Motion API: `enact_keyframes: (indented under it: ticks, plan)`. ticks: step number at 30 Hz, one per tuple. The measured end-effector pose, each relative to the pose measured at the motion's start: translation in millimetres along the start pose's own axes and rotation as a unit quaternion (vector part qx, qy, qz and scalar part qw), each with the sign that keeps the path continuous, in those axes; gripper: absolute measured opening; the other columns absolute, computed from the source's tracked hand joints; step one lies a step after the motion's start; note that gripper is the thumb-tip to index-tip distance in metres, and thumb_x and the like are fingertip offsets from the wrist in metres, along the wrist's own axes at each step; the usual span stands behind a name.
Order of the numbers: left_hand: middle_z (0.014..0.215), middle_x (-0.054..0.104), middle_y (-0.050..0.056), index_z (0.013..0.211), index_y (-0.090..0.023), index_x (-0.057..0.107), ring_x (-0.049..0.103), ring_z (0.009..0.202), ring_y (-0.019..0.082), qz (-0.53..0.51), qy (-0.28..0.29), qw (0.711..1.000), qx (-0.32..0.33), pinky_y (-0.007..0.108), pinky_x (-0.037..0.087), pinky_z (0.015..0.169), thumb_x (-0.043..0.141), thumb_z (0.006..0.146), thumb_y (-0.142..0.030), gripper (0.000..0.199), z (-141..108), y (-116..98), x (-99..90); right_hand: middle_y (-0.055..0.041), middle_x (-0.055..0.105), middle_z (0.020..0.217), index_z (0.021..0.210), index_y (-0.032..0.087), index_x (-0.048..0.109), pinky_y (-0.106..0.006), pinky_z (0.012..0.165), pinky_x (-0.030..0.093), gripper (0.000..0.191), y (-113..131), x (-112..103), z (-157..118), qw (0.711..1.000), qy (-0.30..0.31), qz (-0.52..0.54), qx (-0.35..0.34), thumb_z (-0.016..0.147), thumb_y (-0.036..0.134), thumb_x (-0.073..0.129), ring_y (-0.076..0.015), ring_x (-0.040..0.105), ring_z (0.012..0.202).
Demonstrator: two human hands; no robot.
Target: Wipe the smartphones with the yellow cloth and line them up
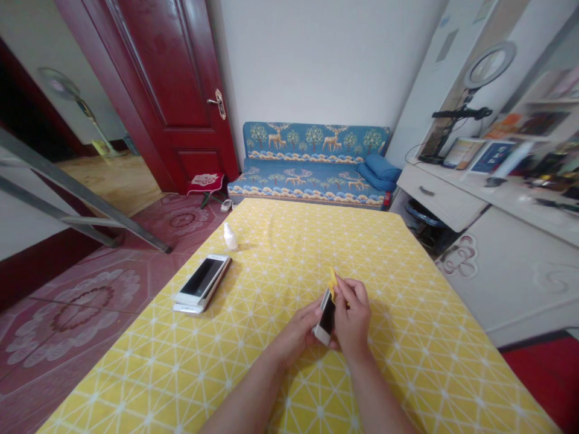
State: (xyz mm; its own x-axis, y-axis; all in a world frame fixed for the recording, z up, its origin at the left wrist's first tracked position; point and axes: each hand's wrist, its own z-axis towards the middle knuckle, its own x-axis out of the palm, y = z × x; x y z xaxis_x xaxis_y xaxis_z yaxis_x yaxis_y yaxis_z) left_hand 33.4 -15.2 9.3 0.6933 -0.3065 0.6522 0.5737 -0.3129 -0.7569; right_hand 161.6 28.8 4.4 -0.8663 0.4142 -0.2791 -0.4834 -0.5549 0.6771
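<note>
Near the middle of the near side of the table (289, 241), the left hand (304, 323) grips a white phone (326, 320) by its side, and the phone is tilted with its dark screen turned towards the right. The right hand (356, 313) pinches a small yellow cloth (333, 283) between thumb and fingers, the cloth touching the far end of the phone. Both hands are close together, just above the yellow patterned cover, with the phone between them.

To the left, well apart from the hands, a stack of phones (203, 280) lies near the table's left edge, the top one white with a dark screen and set askew on what is under it. Just beyond the stack, a small white bottle (230, 237) stands upright. Off to the right is a white desk (452, 196) bearing a ring light (470, 75). Past the far edge of the table, a blue sofa (312, 172) stands against the wall, a red stool (205, 181) to its left, before a dark red door (167, 72)
</note>
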Motion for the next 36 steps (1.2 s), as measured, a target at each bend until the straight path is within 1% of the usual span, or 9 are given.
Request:
enact_keyframes:
  ticks: [5,8,12,14,18,22,28,32,36]
  plan:
    - [0.118,0.06,0.013,0.131,-0.023,0.053,0.062,0.091,0.022,-0.039,-0.024,0.999,0.004,0.036,0.052,0.075,0.057,0.087,-0.032,0.045,0,-1,-3.5,-0.0067,0.055,0.095,0.121,0.023,0.062,-0.036,0.077,0.047,0.034,-6,2,-9,0.999,0.006,-0.039,0.011,0.091,0.02,0.047,-0.0193,0.055,0.089]
    - [0.112,0.063,0.011,0.128,-0.022,0.055,0.062,0.089,0.018,-0.084,-0.07,0.993,0.039,0.031,0.052,0.076,0.057,0.087,-0.033,0.042,2,0,-7.0,-0.0064,0.056,0.093,0.124,0.024,0.061,-0.036,0.074,0.046,0.036,7,8,-21,0.997,0.055,-0.048,-0.03,0.09,0.018,0.049,-0.0195,0.054,0.087]
    - [0.11,0.066,0.007,0.121,-0.022,0.058,0.062,0.1,0.017,-0.142,-0.15,0.971,0.119,0.028,0.047,0.091,0.064,0.083,-0.032,0.04,4,-3,-10.9,-0.0049,0.057,0.091,0.121,0.027,0.062,-0.037,0.076,0.042,0.037,30,14,-31,0.987,0.125,-0.044,-0.095,0.088,0.015,0.05,-0.0193,0.053,0.086]
    - [0.109,0.066,0.007,0.12,-0.022,0.058,0.062,0.1,0.017,-0.152,-0.161,0.965,0.143,0.028,0.046,0.091,0.065,0.082,-0.03,0.04,4,-6,-12.3,-0.0046,0.057,0.091,0.12,0.028,0.063,-0.037,0.077,0.042,0.037,31,15,-30,0.984,0.136,-0.045,-0.108,0.088,0.014,0.05,-0.0195,0.053,0.088]
    - [0.107,0.066,0.007,0.121,-0.023,0.056,0.063,0.093,0.017,-0.152,-0.135,0.968,0.15,0.028,0.051,0.08,0.062,0.084,-0.027,0.038,1,-13,-13.3,-0.0039,0.056,0.085,0.116,0.027,0.066,-0.034,0.071,0.042,0.033,12,9,-23,0.992,0.094,-0.057,-0.059,0.089,0.015,0.05,-0.0183,0.053,0.081]
    - [0.11,0.064,0.01,0.117,-0.019,0.058,0.063,0.092,0.019,-0.122,-0.124,0.977,0.122,0.032,0.053,0.078,0.062,0.083,-0.027,0.036,1,-12,-13.3,-0.0035,0.055,0.087,0.112,0.025,0.067,-0.031,0.07,0.046,0.029,5,4,-22,0.999,0.048,0.024,0.0,0.09,0.017,0.05,-0.0168,0.055,0.082]
    - [0.089,0.067,0.007,0.107,-0.015,0.065,0.06,0.069,0.014,-0.08,-0.157,0.979,0.098,0.025,0.051,0.061,0.067,0.079,-0.034,0.034,3,-6,-16.8,-0.0041,0.053,0.095,0.113,0.026,0.066,-0.028,0.068,0.047,0.031,24,4,-23,0.986,0.107,0.128,-0.022,0.089,0.014,0.05,-0.0157,0.056,0.085]
    - [0.098,0.07,0.01,0.112,-0.015,0.067,0.063,0.078,0.016,-0.024,-0.17,0.983,0.07,0.024,0.047,0.068,0.067,0.078,-0.035,0.039,4,-2,-17.0,-0.0037,0.051,0.095,0.111,0.026,0.067,-0.03,0.074,0.047,0.03,22,3,-19,0.991,0.056,0.12,-0.009,0.088,0.015,0.052,-0.0159,0.055,0.087]
    - [0.112,0.068,0.012,0.115,-0.015,0.067,0.062,0.096,0.021,0.024,-0.13,0.99,0.058,0.029,0.043,0.086,0.065,0.08,-0.033,0.039,5,3,-18.1,-0.0037,0.051,0.096,0.108,0.024,0.068,-0.031,0.077,0.045,0.024,19,-3,-15,0.992,-0.024,0.118,0.045,0.088,0.02,0.055,-0.0168,0.054,0.09]
